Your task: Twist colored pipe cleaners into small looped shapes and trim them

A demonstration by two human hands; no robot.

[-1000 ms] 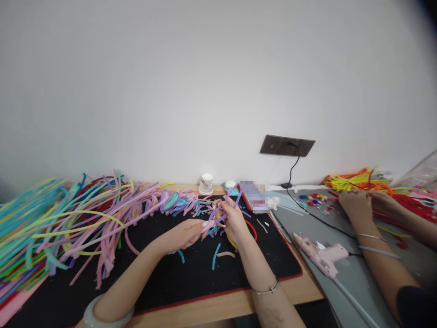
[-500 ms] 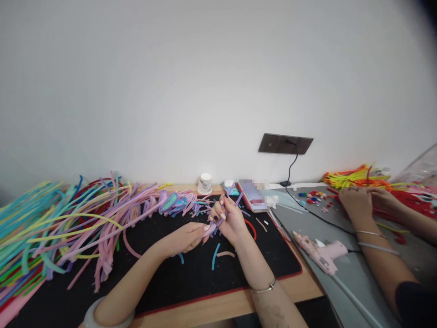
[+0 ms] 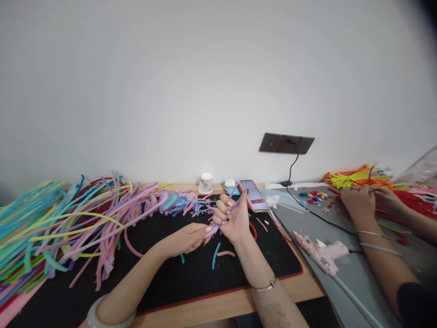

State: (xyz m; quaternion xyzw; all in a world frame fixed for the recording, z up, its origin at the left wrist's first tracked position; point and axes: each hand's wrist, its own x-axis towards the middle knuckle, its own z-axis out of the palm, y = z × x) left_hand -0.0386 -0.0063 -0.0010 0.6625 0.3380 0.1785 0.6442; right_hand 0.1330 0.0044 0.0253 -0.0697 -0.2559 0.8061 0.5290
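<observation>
My left hand (image 3: pixel 187 238) pinches a bunch of pale purple pipe cleaners (image 3: pixel 211 230) at its lower end. Close beside it, my right hand (image 3: pixel 234 214) has its fingers curled round the purple stems, with the thumb pointing up. A purple stem end sticks out above the right fist. Both hands hang over the black mat (image 3: pixel 164 282). Short blue pipe cleaner pieces (image 3: pixel 215 256) and a tan piece (image 3: pixel 226 253) lie on the mat below. How the stems are joined inside the fingers is hidden.
A big heap of coloured pipe cleaners (image 3: pixel 75 223) spreads on the left, with coiled ones (image 3: pixel 170 202) behind. At the back stand a paper cup (image 3: pixel 205 183) and a phone (image 3: pixel 252 196). A pink glue gun (image 3: pixel 321 253) lies right, near a co-worker's hands (image 3: pixel 362 202).
My right hand has turned and its thumb has lifted away from the stems, its fingers still curled round them. My left hand stays nearly in place.
</observation>
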